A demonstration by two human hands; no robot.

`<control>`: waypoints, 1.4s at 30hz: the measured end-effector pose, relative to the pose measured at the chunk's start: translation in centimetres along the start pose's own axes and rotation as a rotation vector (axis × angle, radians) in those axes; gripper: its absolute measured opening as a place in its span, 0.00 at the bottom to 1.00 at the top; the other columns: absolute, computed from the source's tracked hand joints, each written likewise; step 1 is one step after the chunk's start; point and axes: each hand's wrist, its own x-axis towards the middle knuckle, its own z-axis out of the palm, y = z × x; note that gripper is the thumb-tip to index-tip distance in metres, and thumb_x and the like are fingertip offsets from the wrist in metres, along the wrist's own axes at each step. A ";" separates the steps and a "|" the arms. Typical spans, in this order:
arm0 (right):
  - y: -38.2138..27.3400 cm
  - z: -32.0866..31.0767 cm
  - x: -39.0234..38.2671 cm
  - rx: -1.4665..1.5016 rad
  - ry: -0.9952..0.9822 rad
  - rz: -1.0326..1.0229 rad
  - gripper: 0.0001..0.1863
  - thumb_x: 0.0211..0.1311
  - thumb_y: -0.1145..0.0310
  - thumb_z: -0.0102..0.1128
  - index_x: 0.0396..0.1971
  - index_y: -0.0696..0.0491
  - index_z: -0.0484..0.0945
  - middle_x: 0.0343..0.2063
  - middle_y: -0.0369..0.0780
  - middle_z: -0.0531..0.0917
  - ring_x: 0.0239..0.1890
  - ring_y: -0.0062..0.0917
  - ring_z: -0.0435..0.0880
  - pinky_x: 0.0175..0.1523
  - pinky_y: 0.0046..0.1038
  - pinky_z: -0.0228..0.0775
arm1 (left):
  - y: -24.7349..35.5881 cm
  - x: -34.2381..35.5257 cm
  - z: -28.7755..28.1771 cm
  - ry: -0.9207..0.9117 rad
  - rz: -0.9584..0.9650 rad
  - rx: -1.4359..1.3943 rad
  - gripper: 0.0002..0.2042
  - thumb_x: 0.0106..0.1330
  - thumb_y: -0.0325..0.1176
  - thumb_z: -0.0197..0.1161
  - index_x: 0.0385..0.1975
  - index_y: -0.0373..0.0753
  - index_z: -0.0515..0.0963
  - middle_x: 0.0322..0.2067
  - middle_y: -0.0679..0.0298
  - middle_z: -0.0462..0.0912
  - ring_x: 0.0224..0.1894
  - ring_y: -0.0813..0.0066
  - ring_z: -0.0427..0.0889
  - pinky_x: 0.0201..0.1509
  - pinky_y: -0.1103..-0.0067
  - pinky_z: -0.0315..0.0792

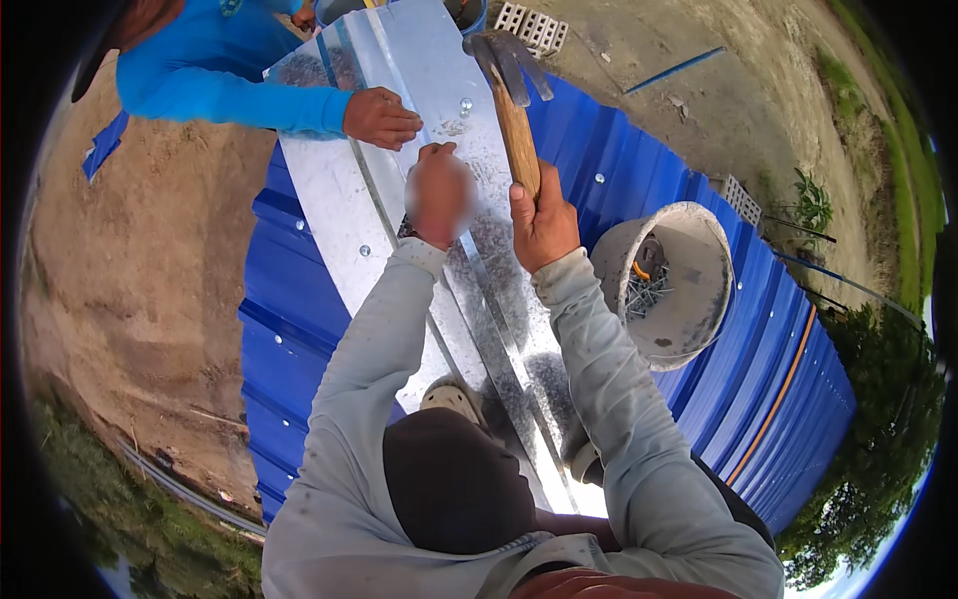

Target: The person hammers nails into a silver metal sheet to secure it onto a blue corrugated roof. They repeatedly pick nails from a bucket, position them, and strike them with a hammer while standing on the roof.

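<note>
My right hand point(546, 228) is closed round the wooden handle of a claw hammer point(519, 135), its metal head raised at the far end. My left hand point(441, 198) is curled above the silvery metal ridge cap point(399, 60); blur covers most of it, and anything between the fingers cannot be made out. Just beyond it, a co-worker's hand point(382, 118) in a blue sleeve point(239, 105) hovers over the same sheet. Round fastener heads, one a screw head point(466, 104), dot the ridge cap.
A dirty white bucket point(699, 270) holding loose nails point(647, 293) and an orange-handled tool point(639, 272) stands right of my right arm. Blue corrugated roofing point(289, 299) slopes down both sides. Concrete blocks point(531, 30) lie on the ground beyond. My shoe point(451, 399) rests on the ridge.
</note>
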 end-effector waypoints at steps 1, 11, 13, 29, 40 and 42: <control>1.3 0.8 0.2 -0.014 0.020 -0.006 0.20 0.64 0.56 0.46 0.48 0.54 0.63 0.27 0.55 0.79 0.32 0.53 0.78 0.37 0.47 0.69 | -0.1 -0.9 -0.1 -0.003 0.007 -0.006 0.16 0.51 0.25 0.60 0.42 0.33 0.73 0.43 0.51 0.72 0.46 0.51 0.72 0.50 0.66 0.68; -1.0 0.0 0.2 0.038 0.074 -0.087 0.20 0.64 0.55 0.45 0.48 0.54 0.64 0.29 0.54 0.79 0.32 0.52 0.79 0.34 0.44 0.70 | -0.6 -3.1 -1.3 0.020 0.368 0.345 0.09 0.48 0.27 0.61 0.31 0.41 0.80 0.40 0.62 0.77 0.51 0.61 0.70 0.58 0.63 0.60; 1.0 1.5 0.5 -0.053 0.087 -0.103 0.20 0.64 0.55 0.45 0.48 0.53 0.63 0.29 0.54 0.79 0.32 0.51 0.79 0.34 0.44 0.71 | -0.9 -3.1 -0.8 0.013 0.365 0.338 0.09 0.48 0.28 0.61 0.31 0.42 0.80 0.40 0.62 0.77 0.51 0.62 0.70 0.59 0.61 0.58; 4.0 2.8 4.4 -0.350 -0.065 0.171 0.18 0.65 0.57 0.46 0.45 0.55 0.64 0.26 0.55 0.78 0.30 0.54 0.77 0.34 0.48 0.67 | -1.1 -2.3 0.8 0.063 0.347 0.291 0.08 0.47 0.28 0.61 0.28 0.43 0.81 0.39 0.64 0.77 0.50 0.62 0.70 0.60 0.61 0.57; 6.1 3.1 2.9 -0.225 0.017 0.205 0.20 0.64 0.53 0.44 0.43 0.54 0.63 0.27 0.57 0.78 0.33 0.56 0.77 0.37 0.49 0.68 | 0.1 -2.6 0.9 0.042 0.361 0.244 0.08 0.47 0.28 0.60 0.28 0.42 0.81 0.39 0.63 0.77 0.50 0.63 0.71 0.59 0.63 0.58; 5.9 2.6 2.5 -0.188 -0.023 0.247 0.22 0.63 0.51 0.43 0.44 0.55 0.64 0.30 0.58 0.78 0.35 0.57 0.76 0.41 0.48 0.68 | -0.7 -2.8 0.7 0.056 0.373 0.279 0.07 0.47 0.28 0.60 0.27 0.42 0.81 0.37 0.63 0.77 0.49 0.62 0.71 0.58 0.64 0.58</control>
